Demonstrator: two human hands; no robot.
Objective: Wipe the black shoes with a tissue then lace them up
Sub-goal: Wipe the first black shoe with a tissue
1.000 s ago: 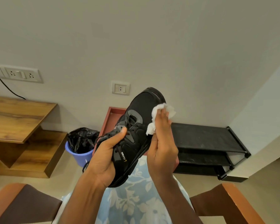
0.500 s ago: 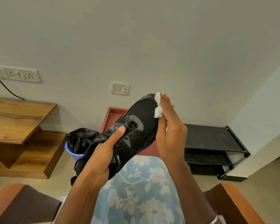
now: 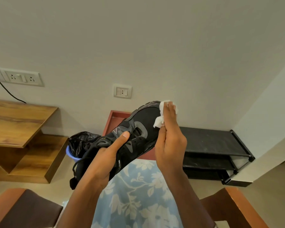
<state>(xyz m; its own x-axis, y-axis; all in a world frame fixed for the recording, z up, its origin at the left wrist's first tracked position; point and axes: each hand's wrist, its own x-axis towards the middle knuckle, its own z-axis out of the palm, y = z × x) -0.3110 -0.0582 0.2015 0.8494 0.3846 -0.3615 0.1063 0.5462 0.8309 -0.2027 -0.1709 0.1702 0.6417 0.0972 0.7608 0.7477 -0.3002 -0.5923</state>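
Black with grey panels, the sneaker [image 3: 143, 129] is held in the air above a lap covered in blue floral cloth [image 3: 135, 195], its heel low at seven o'clock and its toe raised toward one o'clock. The left hand [image 3: 105, 159] grips it at the midfoot, with the fingers curled under the sole out of sight and the thumb flat across the upper beside the eyelets. A black lace [image 3: 74, 167] dangles by the heel.

The right hand [image 3: 170, 145] stands upright at three o'clock of the sneaker. Its fingers are straight and pressed together, holding a crumpled white tissue [image 3: 159, 120] against the toe, and the thumb pinches the tissue's lower edge.

Bare wall lies beyond the toe at twelve o'clock. A black shoe rack [image 3: 212, 142] sits at four o'clock, below and behind the right hand, and a wooden surface [image 3: 15, 122] juts in at nine o'clock. Brown chair arms [image 3: 234, 209] flank the lap at five and seven o'clock.

A blue bin [image 3: 69, 153] stands behind the heel at nine o'clock, lined with a black bag [image 3: 82, 142]. I cannot tell what is inside.
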